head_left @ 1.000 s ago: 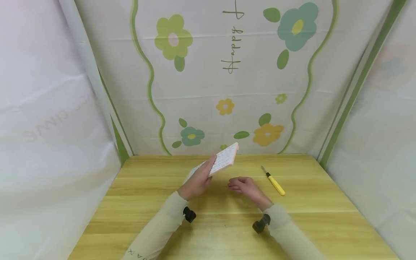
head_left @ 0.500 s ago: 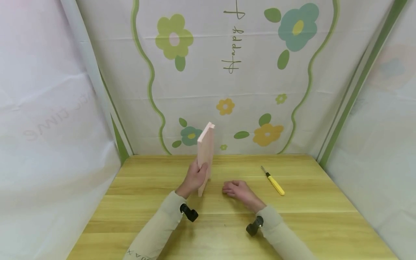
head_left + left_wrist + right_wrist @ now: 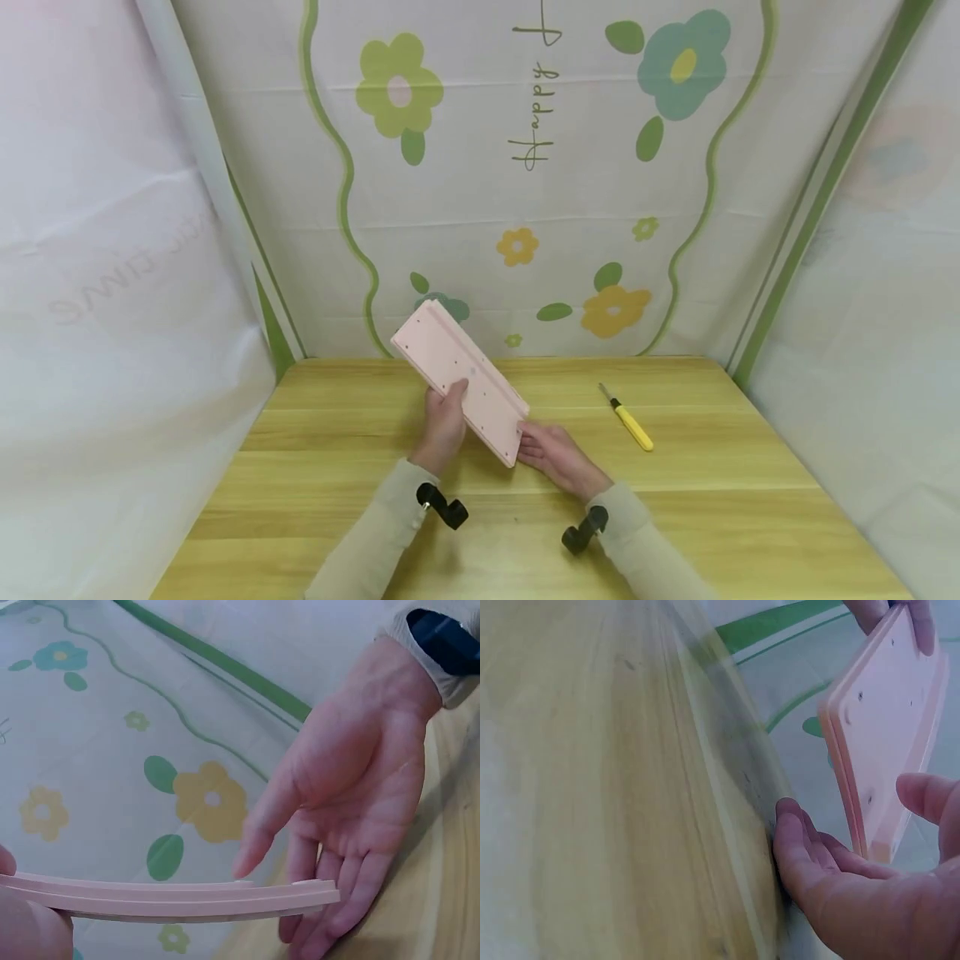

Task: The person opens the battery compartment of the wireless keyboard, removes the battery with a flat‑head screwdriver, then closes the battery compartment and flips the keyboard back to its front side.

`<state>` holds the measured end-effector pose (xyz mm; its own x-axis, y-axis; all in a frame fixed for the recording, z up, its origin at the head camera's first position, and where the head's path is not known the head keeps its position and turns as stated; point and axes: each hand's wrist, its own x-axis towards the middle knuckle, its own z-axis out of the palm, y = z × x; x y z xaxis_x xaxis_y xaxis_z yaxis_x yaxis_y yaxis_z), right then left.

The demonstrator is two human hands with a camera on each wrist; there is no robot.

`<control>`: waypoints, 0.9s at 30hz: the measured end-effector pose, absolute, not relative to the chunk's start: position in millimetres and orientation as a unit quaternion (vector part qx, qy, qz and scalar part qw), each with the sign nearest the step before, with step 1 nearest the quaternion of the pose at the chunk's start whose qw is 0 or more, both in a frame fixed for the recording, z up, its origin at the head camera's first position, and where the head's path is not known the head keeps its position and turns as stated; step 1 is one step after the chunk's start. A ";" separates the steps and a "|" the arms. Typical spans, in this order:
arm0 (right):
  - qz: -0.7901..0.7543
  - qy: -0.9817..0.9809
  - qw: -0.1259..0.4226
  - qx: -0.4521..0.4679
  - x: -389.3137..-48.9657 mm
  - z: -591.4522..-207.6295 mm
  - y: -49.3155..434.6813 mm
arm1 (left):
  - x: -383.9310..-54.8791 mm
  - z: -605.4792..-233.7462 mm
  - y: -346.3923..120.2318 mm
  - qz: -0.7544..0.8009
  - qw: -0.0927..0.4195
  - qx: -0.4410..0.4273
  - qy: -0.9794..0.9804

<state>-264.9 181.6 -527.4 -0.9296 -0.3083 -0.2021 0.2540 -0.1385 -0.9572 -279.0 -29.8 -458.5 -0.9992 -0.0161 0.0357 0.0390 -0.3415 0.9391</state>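
Observation:
A pink keyboard (image 3: 457, 350) is tilted in the air over the table, its underside with several small screws facing me. My left hand (image 3: 444, 427) grips its lower long edge near the middle, thumb lying across the underside. Close at the lower right end, my right hand (image 3: 558, 458) has its thumb on the underside's side and its fingers below the end. In the right wrist view, that thumb and the fairly straight fingers stand spread around the keyboard's end (image 3: 877, 727). The left wrist view shows the keyboard (image 3: 187, 900) edge-on. Its keys face away and are hidden.
A screwdriver (image 3: 632, 423) with a yellow handle lies on the wooden table (image 3: 712, 500), right of my right hand. Behind the table hangs a white cloth (image 3: 480, 192) with printed flowers, and more cloth closes off both sides.
My left hand has turned the keyboard over, from keys showing, through upright on edge, to underside showing. My right hand has moved slightly left, to the keyboard's lower end.

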 end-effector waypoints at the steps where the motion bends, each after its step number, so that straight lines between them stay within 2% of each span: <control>1: -0.758 0.625 0.188 -0.016 -264.6 -527.8 181.1 | -278.6 -461.2 -27.9 -0.829 0.023 -0.008 -0.558; 12: -0.778 0.600 0.187 0.013 -259.3 -532.4 181.3 | -275.2 -485.0 -21.9 -0.886 0.051 0.005 -0.460; 22: -0.802 0.575 0.158 0.047 -255.2 -535.3 191.7 | -272.9 -495.2 -25.2 -0.863 0.027 0.011 -0.505; 27: -0.814 0.559 0.141 0.068 -254.0 -531.7 204.5 | -277.6 -494.1 -28.8 -0.865 0.034 0.024 -0.500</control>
<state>-254.0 204.5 -531.7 -0.9510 -0.1539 -0.2681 0.3054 -0.3342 -0.8916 -277.6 -28.8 -494.1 -0.9966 -0.0823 -0.0085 0.0337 -0.4969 0.8671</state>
